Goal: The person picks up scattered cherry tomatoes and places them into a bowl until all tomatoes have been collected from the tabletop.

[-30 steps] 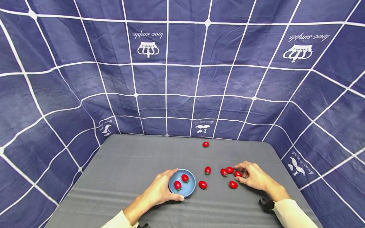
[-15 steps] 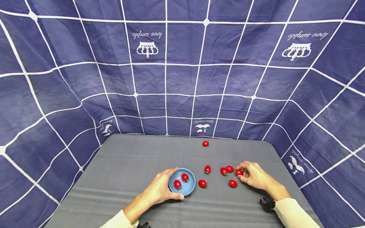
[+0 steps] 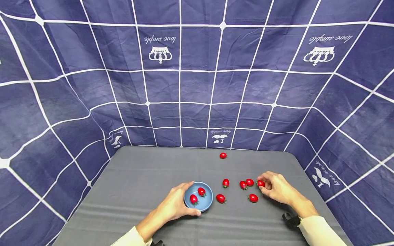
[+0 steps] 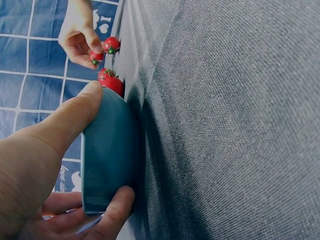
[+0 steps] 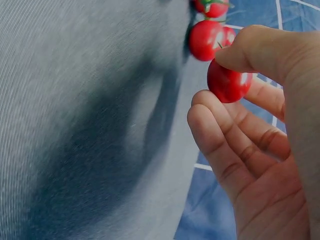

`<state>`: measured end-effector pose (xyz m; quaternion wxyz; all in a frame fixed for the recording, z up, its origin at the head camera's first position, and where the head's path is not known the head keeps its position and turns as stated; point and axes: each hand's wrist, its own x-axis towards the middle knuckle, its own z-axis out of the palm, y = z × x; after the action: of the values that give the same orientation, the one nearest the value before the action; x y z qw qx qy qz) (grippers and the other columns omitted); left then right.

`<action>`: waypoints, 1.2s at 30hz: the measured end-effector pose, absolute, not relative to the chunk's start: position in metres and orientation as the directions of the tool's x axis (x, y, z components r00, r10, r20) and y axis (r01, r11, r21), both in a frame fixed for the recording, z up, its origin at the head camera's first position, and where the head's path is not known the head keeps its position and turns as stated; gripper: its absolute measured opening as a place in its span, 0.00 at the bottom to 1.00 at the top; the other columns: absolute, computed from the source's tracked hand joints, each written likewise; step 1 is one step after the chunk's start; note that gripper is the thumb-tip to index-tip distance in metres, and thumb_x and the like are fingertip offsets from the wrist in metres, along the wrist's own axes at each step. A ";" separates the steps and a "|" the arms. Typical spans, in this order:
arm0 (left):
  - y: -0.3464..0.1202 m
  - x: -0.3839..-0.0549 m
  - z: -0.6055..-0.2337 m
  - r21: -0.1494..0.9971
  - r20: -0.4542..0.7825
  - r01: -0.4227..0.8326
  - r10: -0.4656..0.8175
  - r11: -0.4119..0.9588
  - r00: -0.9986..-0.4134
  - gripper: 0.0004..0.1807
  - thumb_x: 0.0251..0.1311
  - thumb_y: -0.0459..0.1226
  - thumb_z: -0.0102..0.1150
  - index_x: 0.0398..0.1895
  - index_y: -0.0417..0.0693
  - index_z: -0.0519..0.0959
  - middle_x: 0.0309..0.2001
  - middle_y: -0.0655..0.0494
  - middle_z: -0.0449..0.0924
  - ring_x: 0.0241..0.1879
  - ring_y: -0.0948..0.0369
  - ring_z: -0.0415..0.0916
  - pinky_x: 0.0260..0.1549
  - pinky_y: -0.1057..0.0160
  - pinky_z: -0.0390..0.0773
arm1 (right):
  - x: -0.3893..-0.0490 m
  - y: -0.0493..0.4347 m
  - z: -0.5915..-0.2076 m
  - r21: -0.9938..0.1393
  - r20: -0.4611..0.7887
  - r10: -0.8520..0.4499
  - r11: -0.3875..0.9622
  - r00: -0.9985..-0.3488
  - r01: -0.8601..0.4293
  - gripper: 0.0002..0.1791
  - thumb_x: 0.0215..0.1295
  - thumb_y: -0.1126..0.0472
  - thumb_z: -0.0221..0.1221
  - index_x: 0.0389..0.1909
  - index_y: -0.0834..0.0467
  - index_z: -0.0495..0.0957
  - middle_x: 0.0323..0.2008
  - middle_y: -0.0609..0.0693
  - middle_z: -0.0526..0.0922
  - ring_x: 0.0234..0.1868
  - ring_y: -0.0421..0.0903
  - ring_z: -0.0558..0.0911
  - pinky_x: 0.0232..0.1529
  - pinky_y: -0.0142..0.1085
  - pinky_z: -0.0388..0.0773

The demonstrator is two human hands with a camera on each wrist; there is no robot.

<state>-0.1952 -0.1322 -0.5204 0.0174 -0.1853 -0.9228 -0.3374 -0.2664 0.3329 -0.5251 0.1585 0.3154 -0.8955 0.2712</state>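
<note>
The cherry tomato [image 5: 229, 82] sits pinched between the thumb and fingertips of the right hand [image 3: 277, 188], just off the grey tabletop [image 3: 138, 174] at its right side; it looks small, light, round and glossy, so I judge it apt to slip or roll out of a loose pinch, and thin-skinned enough to bruise or split under a hard squeeze; the safest hold seems to be a gentle pinch across its widest part, as the fingers have it, rather than by the little green stalk end; two more tomatoes [image 3: 246, 183] lie together just left of that hand, another [image 3: 253, 197] lies near its front, and two others [image 3: 225, 182] [image 3: 220, 198] lie between the hand and the blue bowl [image 3: 206, 204]; one lone tomato [image 3: 223, 155] rests well apart near the far edge; the bowl holds two tomatoes [image 3: 197, 195], and the left hand [image 3: 173, 206] grips its rim, thumb on the near side and fingers curled round the far side; a navy grid-patterned cloth [image 3: 197, 75] hangs behind and around the tabletop.
</note>
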 end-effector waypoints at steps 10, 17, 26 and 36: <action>-0.134 -0.194 -0.521 0.633 0.147 0.342 0.326 0.695 -0.934 0.66 0.38 0.55 1.01 0.82 0.38 0.78 0.74 0.42 0.86 0.72 0.40 0.84 0.75 0.39 0.84 | -0.260 0.317 -0.511 -0.334 0.485 -0.496 0.656 -0.720 -0.677 0.23 0.56 0.73 0.80 0.54 0.60 0.91 0.32 0.39 0.82 0.31 0.25 0.77 0.31 0.21 0.76; -0.132 -0.197 -0.522 0.642 0.131 0.330 0.326 0.692 -0.936 0.66 0.39 0.55 1.00 0.83 0.39 0.77 0.75 0.42 0.86 0.74 0.40 0.83 0.76 0.38 0.84 | -0.255 0.309 -0.502 -0.337 0.487 -0.497 0.651 -0.718 -0.680 0.24 0.57 0.74 0.79 0.55 0.59 0.91 0.33 0.37 0.82 0.32 0.27 0.79 0.31 0.25 0.79; -0.136 -0.196 -0.521 0.623 0.161 0.362 0.339 0.694 -0.927 0.66 0.39 0.56 1.00 0.81 0.37 0.78 0.73 0.43 0.87 0.70 0.42 0.85 0.73 0.42 0.86 | -0.256 0.287 -0.494 -0.344 0.481 -0.528 0.621 -0.700 -0.705 0.25 0.58 0.74 0.78 0.56 0.55 0.91 0.34 0.39 0.83 0.33 0.30 0.80 0.32 0.29 0.84; -0.135 -0.197 -0.522 0.629 0.148 0.354 0.341 0.692 -0.928 0.65 0.40 0.56 1.00 0.82 0.38 0.78 0.74 0.44 0.86 0.71 0.41 0.85 0.74 0.41 0.86 | -0.253 0.270 -0.492 -0.331 0.455 -0.550 0.626 -0.700 -0.706 0.22 0.61 0.72 0.78 0.55 0.54 0.91 0.37 0.40 0.85 0.35 0.28 0.80 0.34 0.28 0.84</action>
<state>-0.1966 -0.1350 -0.5216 0.0100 -0.1889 -0.9198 -0.3437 -0.2532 0.2698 -0.4925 0.1570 0.3537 -0.8879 0.2488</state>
